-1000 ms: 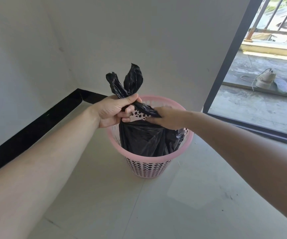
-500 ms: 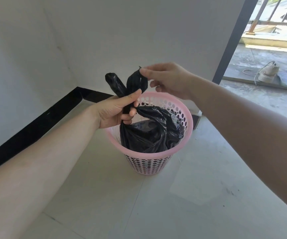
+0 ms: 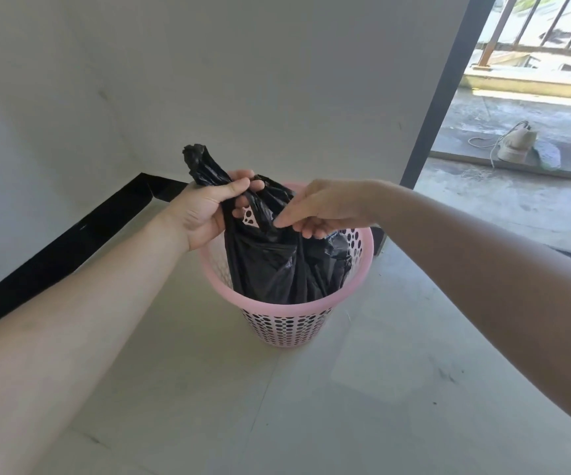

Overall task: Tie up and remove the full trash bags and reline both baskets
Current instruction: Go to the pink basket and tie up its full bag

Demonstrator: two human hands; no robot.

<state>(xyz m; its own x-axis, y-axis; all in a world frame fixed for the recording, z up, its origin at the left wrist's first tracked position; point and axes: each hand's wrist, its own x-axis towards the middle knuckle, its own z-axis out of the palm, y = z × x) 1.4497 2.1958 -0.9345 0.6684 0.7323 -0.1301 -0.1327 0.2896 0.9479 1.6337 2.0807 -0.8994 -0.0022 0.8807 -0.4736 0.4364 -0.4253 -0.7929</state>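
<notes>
Head view: my left grip (image 3: 208,214) is clenched round one twisted ear of the black trash bag (image 3: 277,269). The ear's tip pokes up above the fist. My right grip (image 3: 321,207) pinches a second fold of the plastic just beside it. The bag sits in the pink basket (image 3: 279,307), body below the rim and neck lifted above it.

As I judge it, the knot is only half made. To do it well I would cross the two ears close to the bag's mouth and keep both taut. Then I would tuck one under and pull outward rather than upward, so the light basket neither lifts nor tips. Thin plastic may tear if yanked.

The basket stands on a pale tiled floor (image 3: 311,406) in a corner of white wall (image 3: 243,80) with black skirting (image 3: 54,248). To the right, a dark door frame (image 3: 448,80) opens on a sunlit terrace where a shoe (image 3: 517,144) lies before a railing (image 3: 534,25).
</notes>
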